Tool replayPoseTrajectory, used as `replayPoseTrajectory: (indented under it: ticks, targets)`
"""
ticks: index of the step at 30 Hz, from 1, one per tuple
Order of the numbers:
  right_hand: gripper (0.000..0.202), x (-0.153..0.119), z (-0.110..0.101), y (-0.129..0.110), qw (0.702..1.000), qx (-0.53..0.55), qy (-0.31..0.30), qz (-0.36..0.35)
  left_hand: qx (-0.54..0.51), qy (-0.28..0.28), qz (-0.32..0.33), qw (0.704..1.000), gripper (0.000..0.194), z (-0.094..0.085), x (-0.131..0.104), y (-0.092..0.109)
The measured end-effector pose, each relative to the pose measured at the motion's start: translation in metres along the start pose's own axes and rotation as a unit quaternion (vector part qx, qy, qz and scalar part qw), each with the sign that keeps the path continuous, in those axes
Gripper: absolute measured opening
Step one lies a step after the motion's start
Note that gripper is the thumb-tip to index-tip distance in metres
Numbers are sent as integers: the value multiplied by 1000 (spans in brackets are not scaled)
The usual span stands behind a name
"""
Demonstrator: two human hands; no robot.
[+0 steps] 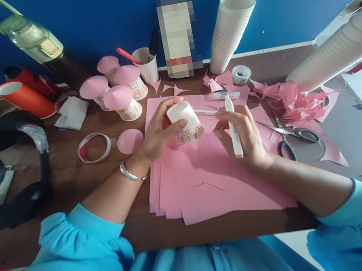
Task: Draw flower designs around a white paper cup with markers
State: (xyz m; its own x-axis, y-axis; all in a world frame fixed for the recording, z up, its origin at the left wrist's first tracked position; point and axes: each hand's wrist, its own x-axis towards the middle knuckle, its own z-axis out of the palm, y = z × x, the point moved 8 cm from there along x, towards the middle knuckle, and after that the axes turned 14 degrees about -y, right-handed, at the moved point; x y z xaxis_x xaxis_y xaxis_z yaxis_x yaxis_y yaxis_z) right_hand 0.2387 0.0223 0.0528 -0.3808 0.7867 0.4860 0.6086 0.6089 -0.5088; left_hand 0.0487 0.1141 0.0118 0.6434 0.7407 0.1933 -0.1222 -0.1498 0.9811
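My left hand (159, 132) is wrapped round a small white paper cup (182, 119), turned bottom up, with orange and red flowers drawn near its rim. To its right, my right hand (246, 135) holds a white marker (234, 131) upright between thumb and fingers. Both hands are above a stack of pink paper sheets (208, 191). Another white pen (205, 112) lies on the sheets between the hands. A pink paper disc (130, 141) rests left of the stack. Behind it stand several decorated cups with pink cone roofs (118, 98).
Scissors (285, 133) and crumpled pink scraps (304, 102) lie at the right. Tall cup stacks (231, 31), a cup of pens (147, 69) and a bottle (37, 44) stand behind. A tape roll (94, 148) and a black strapped object (41, 165) are at the left.
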Motion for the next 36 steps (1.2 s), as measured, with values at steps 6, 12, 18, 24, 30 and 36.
replayPoseTrajectory:
  ticks: [6,12,18,24,30,36]
  targets:
    - [64,3,14,32,993,35,-39,101,32,-12,24,999,55,-1,-3,7]
    - [94,2,21,34,992,21,-67,105,117,-49,52,991,65,2,-3,13]
    - [99,2,24,34,993,-5,-61,100,146,-95,49,984,74,11,-3,16]
    - [99,3,26,33,995,-8,-52,83,130,-11,42,991,70,-2,-1,18]
    - [97,3,26,35,996,7,-44,80,212,130,47,967,45,-25,-2,43]
    - [98,3,28,40,994,12,-50,93,270,123,23,955,35,-36,-4,60]
